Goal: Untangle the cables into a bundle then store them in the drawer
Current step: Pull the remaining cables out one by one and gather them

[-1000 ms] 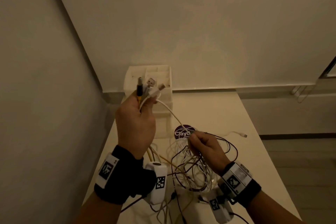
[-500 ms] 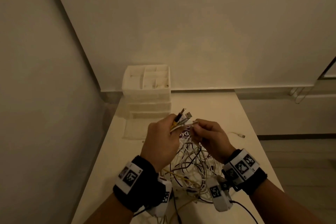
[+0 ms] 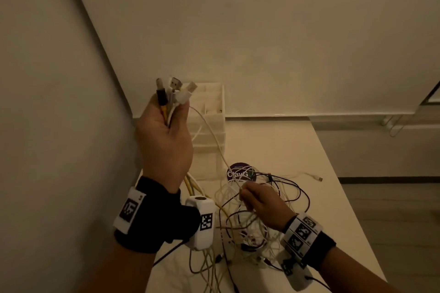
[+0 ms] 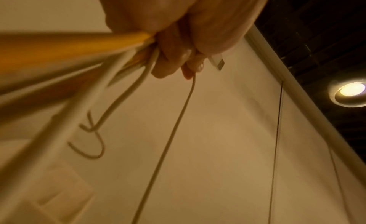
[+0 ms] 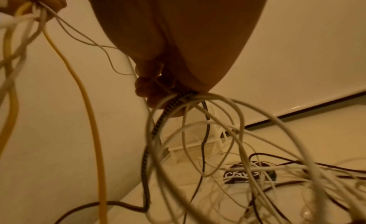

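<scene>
My left hand [image 3: 166, 135] is raised high at the left and grips several cable ends [image 3: 175, 93], their USB plugs sticking up above the fist; white and yellow cables [image 4: 122, 58] trail down from it. My right hand [image 3: 259, 204] is low over the table and pinches several white strands and a braided black one [image 5: 172, 105] in the tangle of white, black and yellow cables [image 3: 257, 209]. One white cable [image 3: 214, 140] runs taut between both hands. The white drawer unit [image 3: 210, 121] stands at the table's far left corner, partly hidden by my left hand.
The white table [image 3: 297, 150] meets walls on the left and at the back. A round purple sticker [image 3: 240, 172] lies under the tangle. One white cable end [image 3: 316, 177] lies loose to the right. The table's right edge drops to the floor.
My left hand has lifted up and to the left with the plug ends, away from my right hand. The right hand has dropped back into the tangle, stretching a white cable between them.
</scene>
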### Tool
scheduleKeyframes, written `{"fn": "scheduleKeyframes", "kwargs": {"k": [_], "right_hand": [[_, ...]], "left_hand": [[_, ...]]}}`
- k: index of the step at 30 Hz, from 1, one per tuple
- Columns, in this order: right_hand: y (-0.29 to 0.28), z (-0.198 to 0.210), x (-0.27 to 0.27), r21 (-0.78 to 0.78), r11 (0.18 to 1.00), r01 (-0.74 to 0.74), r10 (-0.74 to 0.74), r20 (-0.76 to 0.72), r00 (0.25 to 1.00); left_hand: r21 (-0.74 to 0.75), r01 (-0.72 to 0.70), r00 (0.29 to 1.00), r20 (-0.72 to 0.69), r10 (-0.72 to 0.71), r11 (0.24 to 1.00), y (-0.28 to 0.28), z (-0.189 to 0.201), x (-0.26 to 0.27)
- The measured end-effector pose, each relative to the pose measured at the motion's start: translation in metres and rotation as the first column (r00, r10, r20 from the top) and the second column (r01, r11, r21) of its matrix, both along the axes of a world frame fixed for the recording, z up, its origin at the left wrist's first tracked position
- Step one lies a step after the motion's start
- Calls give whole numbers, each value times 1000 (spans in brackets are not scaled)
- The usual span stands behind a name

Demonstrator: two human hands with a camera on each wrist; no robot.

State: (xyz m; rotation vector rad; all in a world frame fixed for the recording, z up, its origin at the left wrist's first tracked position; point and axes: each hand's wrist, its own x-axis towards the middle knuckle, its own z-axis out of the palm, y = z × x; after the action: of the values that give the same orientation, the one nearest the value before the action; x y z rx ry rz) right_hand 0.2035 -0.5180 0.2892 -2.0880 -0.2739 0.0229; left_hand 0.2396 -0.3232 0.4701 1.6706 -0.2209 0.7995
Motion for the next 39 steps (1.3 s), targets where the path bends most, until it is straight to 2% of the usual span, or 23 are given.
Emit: {"fn": "scheduleKeyframes", "kwargs": {"k": [3, 5, 6, 8, 9, 10, 13, 15, 19, 23, 25, 27, 30, 35, 37, 39], "right_hand": [[-5, 0, -6, 70, 997, 25, -25, -7, 1000], [-7, 12, -6, 96, 995, 9, -9, -2, 1000], [-7, 20, -4, 108, 994, -10, 10, 2, 1000], [-8, 36, -3, 160, 986, -40, 38, 12, 999], [-10, 43, -2, 193, 980, -43, 41, 15, 999], [-12, 50, -2, 218, 975, -44, 41, 18, 999], [-14, 62, -2, 236, 969, -72, 63, 44, 997], [-14, 58, -2, 265, 963, -52, 42, 43, 998], [-18, 26, -3, 216, 976, 12, -18, 28, 999], [-25, -2, 0, 128, 988, 89, -89, -1, 996], [-26, -11, 6, 71, 992, 108, -107, -16, 994], [-27, -17, 11, 58, 991, 117, -116, -27, 993], [-27, -18, 15, 96, 985, 143, -138, -54, 989], [-27, 1, 13, 279, 945, 171, -145, -111, 983], [-28, 14, 12, 361, 916, 172, -123, -155, 980], [-27, 31, 12, 436, 889, 139, -57, -195, 979]], "left_hand": [[134, -1, 1000, -9, 2, 991, 2, -7, -8], [233, 175, 982, -107, -153, 957, -6, -21, -21], [309, 290, 951, -199, -237, 906, -12, -29, -25], [463, 460, 876, -374, -304, 757, -24, -53, -27], [516, 494, 858, -418, -297, 700, -29, -65, -25], [539, 505, 851, -440, -286, 674, -32, -74, -22], [550, 472, 868, -428, -253, 689, -35, -85, -15], [535, 415, 900, -362, -244, 736, -35, -80, -12], [361, 243, 965, -185, -187, 900, -27, -46, -6], [191, 136, 990, -57, -127, 972, -14, -12, -9], [88, 115, 993, 3, -116, 989, -7, 0, -11], [50, 104, 994, 35, -105, 993, -4, 6, -14], [60, 115, 993, 26, -117, 992, -2, 6, -16], [105, 138, 989, -77, -130, 985, 0, -5, -14], [145, 245, 963, -152, -224, 959, -9, -11, -17], [203, 397, 900, -279, -335, 895, -22, -22, -18]]}}
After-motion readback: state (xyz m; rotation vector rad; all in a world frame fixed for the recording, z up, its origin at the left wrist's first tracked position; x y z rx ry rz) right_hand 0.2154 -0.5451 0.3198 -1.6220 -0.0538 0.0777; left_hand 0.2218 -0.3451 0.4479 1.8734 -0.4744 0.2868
